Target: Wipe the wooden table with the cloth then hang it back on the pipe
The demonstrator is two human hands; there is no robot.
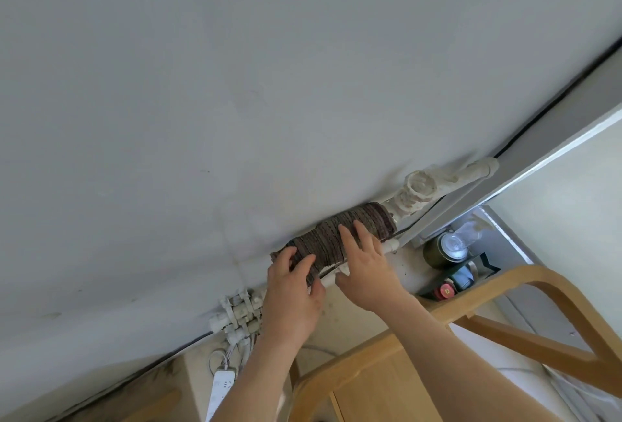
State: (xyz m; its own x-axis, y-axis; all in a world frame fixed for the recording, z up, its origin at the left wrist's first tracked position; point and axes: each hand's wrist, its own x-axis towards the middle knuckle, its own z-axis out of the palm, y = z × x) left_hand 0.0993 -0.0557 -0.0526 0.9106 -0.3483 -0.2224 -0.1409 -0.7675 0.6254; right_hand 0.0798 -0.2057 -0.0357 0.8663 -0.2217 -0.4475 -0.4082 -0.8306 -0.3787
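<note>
A dark brown-striped cloth (340,233) lies draped over a white pipe (390,247) that runs along the grey wall. My left hand (291,293) is at the cloth's lower left end, fingers over it and thumb beneath by the pipe, pinching the fabric. My right hand (365,268) lies on the middle of the cloth with straight fingers pressing it against the pipe. A light wooden surface (380,384) shows below my forearms.
A curved wooden chair frame (525,282) stands at the lower right. Pipe valves (239,314) and a white power strip (220,388) with cables sit at the lower left. A large pipe fitting (417,191) and bottles (451,246) fill the corner on the right.
</note>
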